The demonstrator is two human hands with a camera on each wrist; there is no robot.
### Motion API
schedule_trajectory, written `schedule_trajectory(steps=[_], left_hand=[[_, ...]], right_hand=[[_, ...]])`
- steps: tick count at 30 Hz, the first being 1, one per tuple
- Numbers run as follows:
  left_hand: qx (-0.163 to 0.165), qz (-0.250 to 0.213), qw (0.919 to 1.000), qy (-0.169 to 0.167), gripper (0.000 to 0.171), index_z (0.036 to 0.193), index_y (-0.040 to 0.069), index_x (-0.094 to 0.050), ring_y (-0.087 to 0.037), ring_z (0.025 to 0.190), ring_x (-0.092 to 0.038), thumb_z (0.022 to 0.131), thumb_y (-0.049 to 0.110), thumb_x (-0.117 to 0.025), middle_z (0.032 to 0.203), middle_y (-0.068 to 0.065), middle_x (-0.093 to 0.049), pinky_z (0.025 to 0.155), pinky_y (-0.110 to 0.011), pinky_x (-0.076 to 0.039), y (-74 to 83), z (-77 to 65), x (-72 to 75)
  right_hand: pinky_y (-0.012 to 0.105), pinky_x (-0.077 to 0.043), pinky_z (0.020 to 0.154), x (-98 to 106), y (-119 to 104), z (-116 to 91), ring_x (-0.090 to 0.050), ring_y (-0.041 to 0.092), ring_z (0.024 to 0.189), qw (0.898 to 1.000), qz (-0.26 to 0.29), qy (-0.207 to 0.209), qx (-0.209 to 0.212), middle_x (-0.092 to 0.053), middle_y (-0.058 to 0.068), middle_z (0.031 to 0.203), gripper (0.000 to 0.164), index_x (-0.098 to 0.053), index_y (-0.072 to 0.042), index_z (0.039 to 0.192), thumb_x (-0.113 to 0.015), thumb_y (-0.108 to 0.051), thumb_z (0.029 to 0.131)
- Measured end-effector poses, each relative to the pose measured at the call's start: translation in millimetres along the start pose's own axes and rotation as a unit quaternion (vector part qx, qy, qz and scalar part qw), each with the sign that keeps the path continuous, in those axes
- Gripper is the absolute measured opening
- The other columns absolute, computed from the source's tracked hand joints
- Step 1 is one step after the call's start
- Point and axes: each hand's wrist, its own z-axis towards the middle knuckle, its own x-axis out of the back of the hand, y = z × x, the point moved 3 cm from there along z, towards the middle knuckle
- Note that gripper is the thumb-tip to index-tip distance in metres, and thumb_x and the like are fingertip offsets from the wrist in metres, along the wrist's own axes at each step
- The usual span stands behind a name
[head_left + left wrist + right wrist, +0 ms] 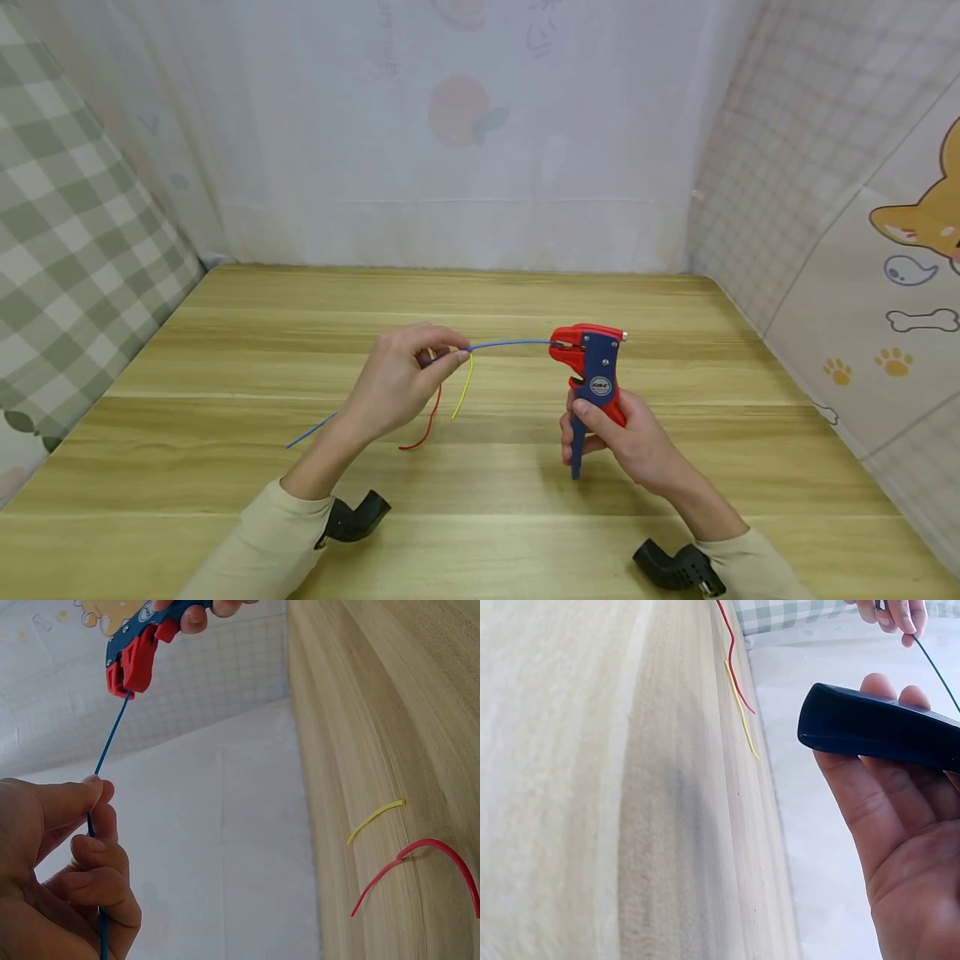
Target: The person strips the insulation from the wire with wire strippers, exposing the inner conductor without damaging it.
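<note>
Between thumb and fingertips my left hand (401, 375) pinches a blue wire (510, 342). One end of that wire enters the jaws of a red and blue wire stripper (597, 358); the other end trails out behind the left wrist. My right hand (630, 433) grips the stripper by its handles, holding it upright above the table. In the left wrist view the blue wire (112, 739) runs straight from the fingers to the red jaws. The right wrist view shows the dark handle (877, 727) across the right fingers, with the jaws out of frame.
A red wire (431, 421) and a yellow wire (464, 387) lie on the wooden table (480, 533), below and beside the left hand. White cloth (480, 225) hangs behind the table. Patterned cloth stands along the left and right sides.
</note>
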Motion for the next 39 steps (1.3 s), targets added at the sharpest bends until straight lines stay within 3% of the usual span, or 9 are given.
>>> schedule_trajectory(steps=[39], left_hand=[[0.002, 0.011, 0.9999, -0.012, 0.010, 0.103, 0.011, -0.082, -0.007, 0.063, -0.056, 0.094, 0.009, -0.077, 0.083, 0.001, -0.073, 0.061, -0.025, -0.049, 2.1, -1.4, -3.0]], right_hand=[[0.043, -0.066, 0.070, 0.7, -2.8, -0.5, -0.073, 0.020, 0.071, 0.999, -0.040, 0.022, 0.001, -0.068, -0.003, 0.085, 0.016, -0.056, -0.010, 0.111, -0.041, -0.011, 0.115]])
